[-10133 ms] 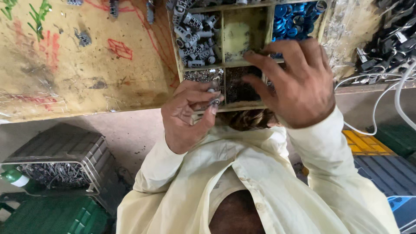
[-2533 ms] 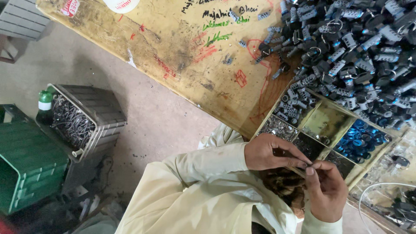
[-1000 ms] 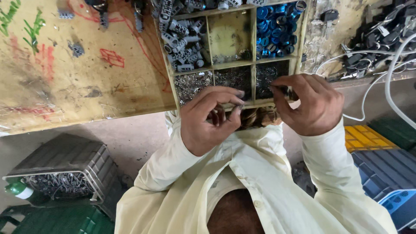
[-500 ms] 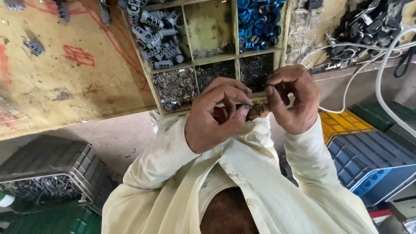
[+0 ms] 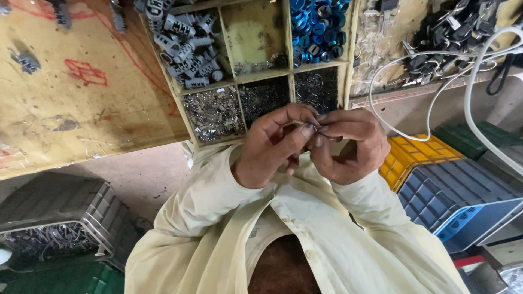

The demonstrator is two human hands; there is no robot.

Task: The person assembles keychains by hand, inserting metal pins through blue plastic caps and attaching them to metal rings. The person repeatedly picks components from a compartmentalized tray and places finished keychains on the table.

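While both hands meet just below the front edge of the wooden compartment tray (image 5: 289, 73), the left hand (image 5: 272, 147) and right hand (image 5: 348, 144) are pinched shut on one small metal part (image 5: 321, 132), held between thumb and fingertips of each, right at the middle of the view and above the cream shirt (image 5: 327, 250). Part is mostly hidden by the fingers; only a thin dark sliver shows, so exact shape can't be told.

Judging by size, the part looks light and stiff, prob. stamped metal like the bits in the tray: easy to drop, maybe a bit slick, edges poss. sharp. Best hold is a fingertip pinch on its ends, w/ the other hand steadying, as it's too small for a full grip.

Tray sits on the yellowish tabletop (image 5: 81, 109), which has red scribbles. Compartments: grey plastic connectors (image 5: 188, 43) top left, nearly bare cell w/ a few scraps top middle, blue rings (image 5: 318, 27) top right; lower row has three cells of small shiny metal pieces (image 5: 215, 111), the nearest ones just beyond the hands.

Right of the tray: white cable (image 5: 430, 81) looping over a heap of dark parts. Lower right: yellow crate (image 5: 411, 158) and blue-grey crate (image 5: 452, 201). Lower left: grey crate (image 5: 54, 212) w/ metal bits inside.
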